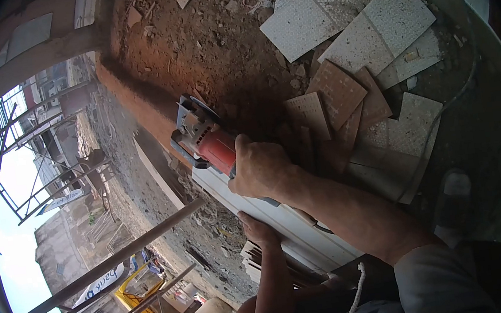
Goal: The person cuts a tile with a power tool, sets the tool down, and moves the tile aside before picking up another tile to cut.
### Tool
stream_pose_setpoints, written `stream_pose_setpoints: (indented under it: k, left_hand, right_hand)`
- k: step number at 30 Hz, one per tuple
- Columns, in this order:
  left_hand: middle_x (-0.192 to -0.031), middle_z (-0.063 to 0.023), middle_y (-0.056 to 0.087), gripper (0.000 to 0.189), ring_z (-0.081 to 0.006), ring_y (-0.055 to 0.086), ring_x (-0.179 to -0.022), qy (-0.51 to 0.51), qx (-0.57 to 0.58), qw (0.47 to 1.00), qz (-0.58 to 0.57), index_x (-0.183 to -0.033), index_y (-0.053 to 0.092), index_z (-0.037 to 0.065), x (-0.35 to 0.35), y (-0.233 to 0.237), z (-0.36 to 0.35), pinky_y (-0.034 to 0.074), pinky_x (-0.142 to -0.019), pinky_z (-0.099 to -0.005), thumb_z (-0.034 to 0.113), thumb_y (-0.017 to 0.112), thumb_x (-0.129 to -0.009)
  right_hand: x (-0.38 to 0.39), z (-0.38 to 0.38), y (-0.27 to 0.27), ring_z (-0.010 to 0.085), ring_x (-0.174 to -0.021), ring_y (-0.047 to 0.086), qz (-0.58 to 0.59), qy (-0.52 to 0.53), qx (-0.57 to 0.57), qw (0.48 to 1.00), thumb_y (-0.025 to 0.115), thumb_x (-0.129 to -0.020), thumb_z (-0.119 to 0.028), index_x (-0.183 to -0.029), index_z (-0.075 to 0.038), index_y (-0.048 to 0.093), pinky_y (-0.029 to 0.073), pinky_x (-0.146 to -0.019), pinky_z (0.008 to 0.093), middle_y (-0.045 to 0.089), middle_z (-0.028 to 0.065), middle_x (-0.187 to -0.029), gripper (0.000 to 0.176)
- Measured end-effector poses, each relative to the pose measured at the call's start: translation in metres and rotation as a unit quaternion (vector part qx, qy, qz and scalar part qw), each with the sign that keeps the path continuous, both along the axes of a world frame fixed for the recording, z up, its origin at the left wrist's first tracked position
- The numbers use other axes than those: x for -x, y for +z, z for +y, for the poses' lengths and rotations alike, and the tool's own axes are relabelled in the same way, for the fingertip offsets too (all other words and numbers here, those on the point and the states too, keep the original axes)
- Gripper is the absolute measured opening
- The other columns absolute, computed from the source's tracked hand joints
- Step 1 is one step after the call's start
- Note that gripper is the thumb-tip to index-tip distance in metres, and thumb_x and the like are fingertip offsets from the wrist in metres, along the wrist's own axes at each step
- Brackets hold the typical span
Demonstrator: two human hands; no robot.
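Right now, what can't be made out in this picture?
All in the head view:
Any blade on the red power tool: hidden by the tool's own body.
The tool's switch: not visible, perhaps under the right hand.
The shoe: details lost in dark shadow.
The distant banner: full wording too small to read.

Power tool (215, 148) at far end of panel (292, 226), tiles (392, 20) on ground (213, 49) to right, pole (114, 261) to left

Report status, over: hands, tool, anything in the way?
Right hand gripping red power tool. Left hand at edge of white panel. Loose tiles strewn nearby, none touching tool.
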State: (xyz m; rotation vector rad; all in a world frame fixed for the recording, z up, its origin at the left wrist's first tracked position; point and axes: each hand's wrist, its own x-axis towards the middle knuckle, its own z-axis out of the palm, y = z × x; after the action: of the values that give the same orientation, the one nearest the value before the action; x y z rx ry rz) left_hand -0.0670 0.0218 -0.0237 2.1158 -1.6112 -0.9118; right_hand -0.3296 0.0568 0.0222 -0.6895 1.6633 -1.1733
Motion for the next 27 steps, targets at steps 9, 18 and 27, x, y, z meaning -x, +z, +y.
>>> stream_pose_setpoints:
  k: [9, 18, 27]
  left_hand:
    - [-0.127, -0.0238, 0.058, 0.078, -0.0337, 0.06, -0.113, 0.011, -0.003, 1.0, 0.015, -0.135, 0.049, -0.009, -0.007, -0.005, -0.002, 0.047, -0.097, -0.0386, 0.059, 0.032, -0.1]
    - [-0.122, -0.0276, 0.06, 0.075, -0.0347, 0.061, -0.107, 0.013, 0.027, 0.999, 0.026, -0.128, 0.052, -0.012, 0.0, -0.003, 0.001, 0.048, -0.093, -0.0402, 0.055, 0.034, -0.102]
    - [-0.122, -0.0293, 0.059, 0.075, -0.0356, 0.061, -0.107, 0.015, 0.023, 1.0, 0.012, -0.127, 0.051, -0.015, -0.009, -0.008, -0.005, 0.049, -0.093, -0.0396, 0.053, 0.033, -0.102]
  right_hand:
    - [-0.001, 0.002, 0.0, 0.0386, -0.084, 0.071, 0.001, 0.007, -0.008, 1.0, 0.072, -0.071, -0.024, -0.108, 0.01, 0.047, 0.057, -0.081, 0.0412, 0.067, 0.0295, -0.089, 0.057]
    - [0.002, 0.005, 0.002, 0.0389, -0.084, 0.071, -0.001, 0.012, -0.002, 1.0, 0.072, -0.07, -0.024, -0.108, 0.01, 0.047, 0.057, -0.08, 0.0418, 0.067, 0.0298, -0.089, 0.057]
    - [0.003, 0.007, 0.002, 0.0386, -0.084, 0.071, -0.009, 0.013, 0.001, 1.0, 0.073, -0.07, -0.024, -0.108, 0.011, 0.047, 0.057, -0.08, 0.0417, 0.067, 0.0299, -0.089, 0.057]
